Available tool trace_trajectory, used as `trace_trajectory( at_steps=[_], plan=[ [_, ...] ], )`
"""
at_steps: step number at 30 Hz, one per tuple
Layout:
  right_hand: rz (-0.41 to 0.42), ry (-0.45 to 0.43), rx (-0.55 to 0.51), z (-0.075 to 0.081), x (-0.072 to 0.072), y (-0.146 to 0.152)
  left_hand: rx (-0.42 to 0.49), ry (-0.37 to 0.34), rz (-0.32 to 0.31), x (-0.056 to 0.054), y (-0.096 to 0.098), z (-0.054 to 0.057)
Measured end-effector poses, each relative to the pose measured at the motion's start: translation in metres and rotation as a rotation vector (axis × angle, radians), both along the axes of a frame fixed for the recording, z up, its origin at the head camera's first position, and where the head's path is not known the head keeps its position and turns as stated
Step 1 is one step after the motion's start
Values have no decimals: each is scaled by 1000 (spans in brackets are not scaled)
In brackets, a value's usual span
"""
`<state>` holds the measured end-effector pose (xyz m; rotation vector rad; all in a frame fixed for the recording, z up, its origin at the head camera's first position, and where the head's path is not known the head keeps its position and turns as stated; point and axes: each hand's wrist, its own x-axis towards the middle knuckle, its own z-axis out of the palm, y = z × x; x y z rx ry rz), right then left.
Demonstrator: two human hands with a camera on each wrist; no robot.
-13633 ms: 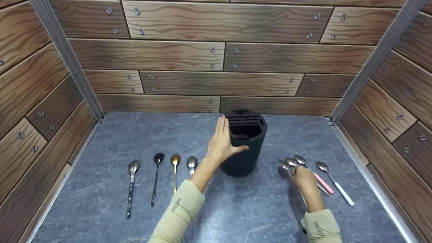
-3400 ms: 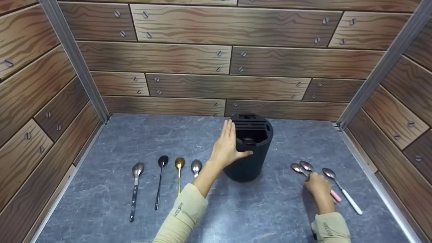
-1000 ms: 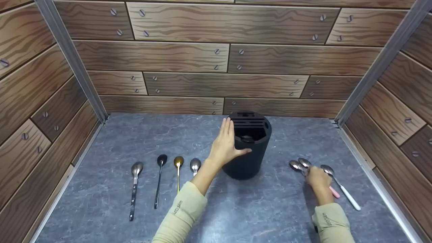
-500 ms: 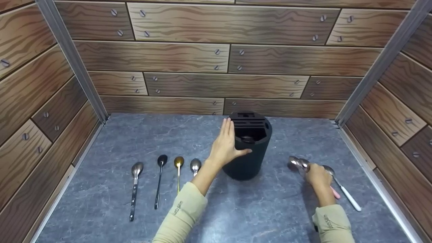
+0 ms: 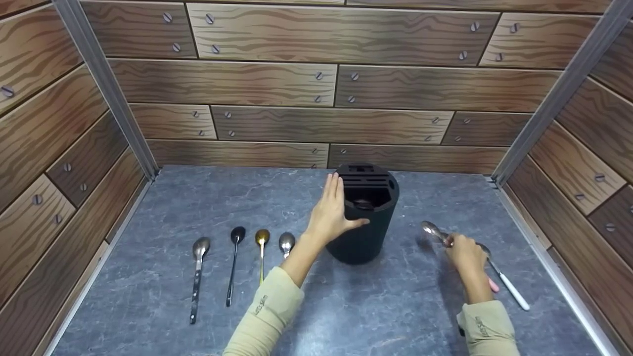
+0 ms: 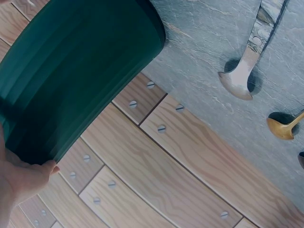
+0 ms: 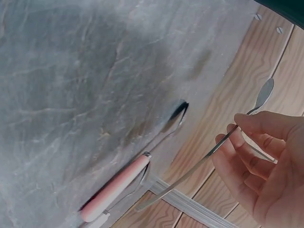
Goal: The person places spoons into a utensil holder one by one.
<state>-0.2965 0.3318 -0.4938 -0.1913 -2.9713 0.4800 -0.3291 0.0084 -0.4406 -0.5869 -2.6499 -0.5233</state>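
My right hand point(image 5: 467, 254) pinches a plain metal spoon point(image 5: 431, 227) between thumb and fingers. The right wrist view shows this spoon point(image 7: 190, 171) raised off the table, its bowl pointing away. Below it lies a pink-handled spoon point(image 7: 118, 185), partly covered by my hand in the head view. A white-handled spoon point(image 5: 514, 291) lies just to the right. With straight fingers and thumb spread, my left hand point(image 5: 329, 217) rests against the side of a dark green utensil holder point(image 5: 361, 237). The holder stands upright, slots at the back of its top; something dark sits inside its front opening.
Left of the holder lie a spoon with a dark patterned handle point(image 5: 195, 287), a black spoon point(image 5: 232, 267), a gold spoon point(image 5: 262, 247) and a silver spoon point(image 5: 286, 242) partly behind my left forearm. Wood-patterned walls point(image 5: 277, 84) enclose the grey table point(image 5: 237, 193).
One spoon from the right-hand group has left the table since the oldest frame. In the last second my right hand has lifted the plain metal spoon. The left hand stays at the holder.
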Motion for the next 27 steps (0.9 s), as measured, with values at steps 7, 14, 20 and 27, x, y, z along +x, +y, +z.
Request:
trace_trajectory(
  at_steps=[7,14,20,27],
  plan=[
    [-2,17,1,6,2,-4,9,-3,-3,0,0,-1],
    [1,47,-11,11,3,-7,14,-8,-1,0,0,0],
    [11,52,-17,12,3,-8,18,-35,6,1,0,0],
    [3,54,-46,17,3,-9,17,-16,8,1,1,-1]
  ],
)
